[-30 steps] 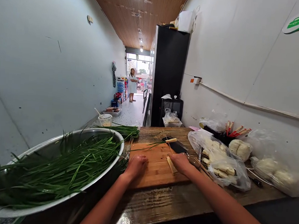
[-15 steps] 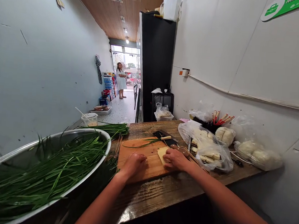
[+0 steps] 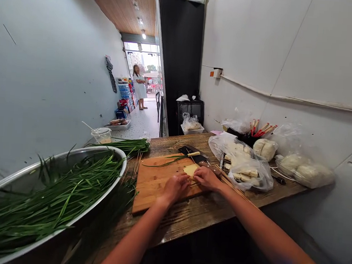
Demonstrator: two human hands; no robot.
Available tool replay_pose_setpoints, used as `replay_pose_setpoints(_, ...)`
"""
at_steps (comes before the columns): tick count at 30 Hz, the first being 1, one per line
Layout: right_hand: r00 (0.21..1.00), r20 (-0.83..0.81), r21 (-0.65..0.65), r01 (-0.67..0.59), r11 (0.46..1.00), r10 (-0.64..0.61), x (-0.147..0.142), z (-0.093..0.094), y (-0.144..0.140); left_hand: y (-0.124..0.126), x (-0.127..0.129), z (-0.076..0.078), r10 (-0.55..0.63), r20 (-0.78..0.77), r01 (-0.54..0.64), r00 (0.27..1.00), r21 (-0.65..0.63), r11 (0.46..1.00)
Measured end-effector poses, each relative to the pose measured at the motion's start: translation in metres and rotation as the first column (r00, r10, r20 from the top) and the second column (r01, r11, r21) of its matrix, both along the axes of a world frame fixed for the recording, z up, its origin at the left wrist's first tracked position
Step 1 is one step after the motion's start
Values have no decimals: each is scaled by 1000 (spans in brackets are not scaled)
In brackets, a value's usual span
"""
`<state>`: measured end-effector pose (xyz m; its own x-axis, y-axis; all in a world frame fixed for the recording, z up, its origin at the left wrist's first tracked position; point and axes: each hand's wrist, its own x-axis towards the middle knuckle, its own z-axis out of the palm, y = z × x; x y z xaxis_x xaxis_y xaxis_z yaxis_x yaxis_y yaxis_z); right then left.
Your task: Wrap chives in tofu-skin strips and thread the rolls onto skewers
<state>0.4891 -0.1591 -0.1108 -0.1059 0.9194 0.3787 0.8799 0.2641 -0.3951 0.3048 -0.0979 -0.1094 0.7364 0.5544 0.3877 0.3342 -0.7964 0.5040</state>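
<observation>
A: What is seen nearest?
B: A large metal basin [image 3: 71,161] heaped with green chives [image 3: 47,203]. Beyond it, a pale tofu slice [image 3: 190,169] is pinned on the cutting board [image 3: 151,182] by the right hand [image 3: 206,177], fingers pressed together; the curled left hand [image 3: 175,187] is brought alongside.
A: How much is done?
B: Seemingly little: bagged tofu [image 3: 245,169] and skewers [image 3: 231,184] are left beside the cleaver [image 3: 192,153].

A wide metal basin [image 3: 56,156] at the left of the bench [image 3: 188,217] holds long green chives [image 3: 47,195] — a second bundle [image 3: 129,145] lies beyond it. Clear bags of pale food [image 3: 246,167] sit along the wall, a black fridge [image 3: 178,59] behind.
</observation>
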Motion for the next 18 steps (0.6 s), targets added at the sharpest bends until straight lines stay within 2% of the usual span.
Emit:
replay_pose_setpoints(3,994,-109,62,-5,998,12,-4,14,-2,-3,19,11,31,83,-29,996,-26,999)
replay_pose_setpoints(5,981,-189,93,-23,995,41,-10,27,-5,0,23,29,-28,103,34,994,-49,998)
replay_pose_setpoints(7,965,-258,95,-14,995,38,-19,36,-6,8,17,48,-97,96,104,991,-69,992)
replay_pose_setpoints(9,954,-300,80,16,997,9,-29,38,-3,19,2,63,-45,84,54,995,-117,992)
replay_pose_setpoints(11,952,-307,69,42,997,-19,-38,35,6,31,-16,71,30,57,-17,998,-213,977)
replay_pose_setpoints(13,966,-254,66,54,996,-35,-48,35,19,43,-34,73,86,23,-74,996,-318,945)
replay_pose_setpoints(15,990,-124,73,73,995,-63,-58,39,35,55,-48,73,142,-11,-137,990,-351,926)
replay_pose_setpoints(18,985,145,137,74,988,-94,-75,49,48,66,-64,73,162,-68,-173,984,-212,962)
